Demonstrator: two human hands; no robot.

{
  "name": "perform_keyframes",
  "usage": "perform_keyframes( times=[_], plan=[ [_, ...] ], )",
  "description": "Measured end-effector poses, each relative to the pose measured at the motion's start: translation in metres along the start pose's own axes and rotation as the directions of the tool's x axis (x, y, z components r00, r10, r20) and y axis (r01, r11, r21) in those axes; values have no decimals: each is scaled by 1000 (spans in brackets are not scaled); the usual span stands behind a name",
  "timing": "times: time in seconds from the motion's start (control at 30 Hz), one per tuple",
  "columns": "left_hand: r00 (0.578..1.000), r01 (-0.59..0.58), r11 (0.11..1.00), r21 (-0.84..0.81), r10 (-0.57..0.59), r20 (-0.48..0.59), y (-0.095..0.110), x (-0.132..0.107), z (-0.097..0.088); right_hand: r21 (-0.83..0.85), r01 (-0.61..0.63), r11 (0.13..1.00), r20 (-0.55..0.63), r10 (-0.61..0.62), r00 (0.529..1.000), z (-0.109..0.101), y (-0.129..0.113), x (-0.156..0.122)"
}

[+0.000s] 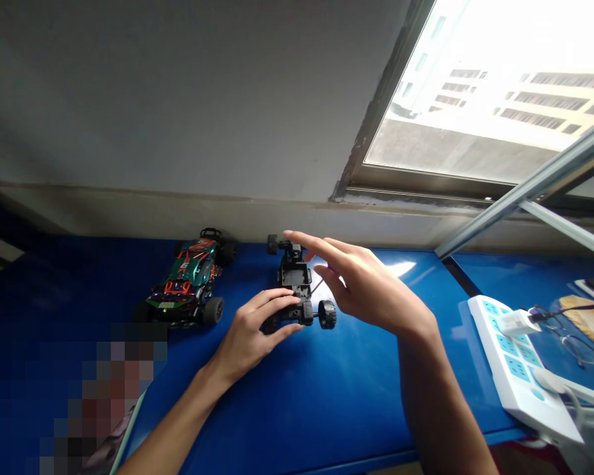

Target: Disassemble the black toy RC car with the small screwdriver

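A black toy car chassis (293, 274) with an open tray in its middle lies on the blue table. My left hand (257, 323) is closed around its near end, fingers on top and thumb along the near edge. A near wheel (327, 315) sticks out to the right, and a far wheel (272, 244) shows at the left. Over the chassis's far right side is my right hand (361, 280), index finger stretched out and thumb apart from it. A thin rod (317, 285) shows between thumb and chassis; its other end is hidden, with a bit of purple near the palm.
A finished-looking toy car (185, 280) in green, black and orange stands to the left. On the right lie a white power strip (517, 359) with a plugged-in charger (517, 323) and a pair of glasses (581, 349). A metal frame (505, 194) rises by the window.
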State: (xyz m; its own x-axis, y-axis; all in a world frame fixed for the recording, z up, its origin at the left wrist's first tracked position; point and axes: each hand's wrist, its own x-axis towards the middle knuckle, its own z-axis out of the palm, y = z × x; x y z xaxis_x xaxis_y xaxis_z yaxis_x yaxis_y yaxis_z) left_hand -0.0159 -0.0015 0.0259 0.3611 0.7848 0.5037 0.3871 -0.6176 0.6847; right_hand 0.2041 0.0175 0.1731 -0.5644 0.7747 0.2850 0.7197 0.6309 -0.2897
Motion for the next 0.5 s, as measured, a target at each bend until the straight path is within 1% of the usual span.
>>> perform_keyframes(
  times=[0.17,0.23,0.37,0.43,0.5],
  plan=[
    [1000,-4,1000,-2,4,-3,0,1,0,-139,-91,986,7,93,996,4,-4,4],
    [1000,-7,1000,-3,7,-8,0,0,0,-113,-71,991,18,73,997,4,-5,4],
    [1000,-9,1000,0,9,-12,1,0,-1,6,-3,1000,31,3,1000,-1,-3,1],
    [1000,-7,1000,1,7,-6,0,0,-1,-20,-26,999,32,26,999,-1,-3,0],
    [1000,-5,1000,-1,5,-4,0,0,-1,-93,-75,993,35,79,996,0,-3,1]
  ],
)
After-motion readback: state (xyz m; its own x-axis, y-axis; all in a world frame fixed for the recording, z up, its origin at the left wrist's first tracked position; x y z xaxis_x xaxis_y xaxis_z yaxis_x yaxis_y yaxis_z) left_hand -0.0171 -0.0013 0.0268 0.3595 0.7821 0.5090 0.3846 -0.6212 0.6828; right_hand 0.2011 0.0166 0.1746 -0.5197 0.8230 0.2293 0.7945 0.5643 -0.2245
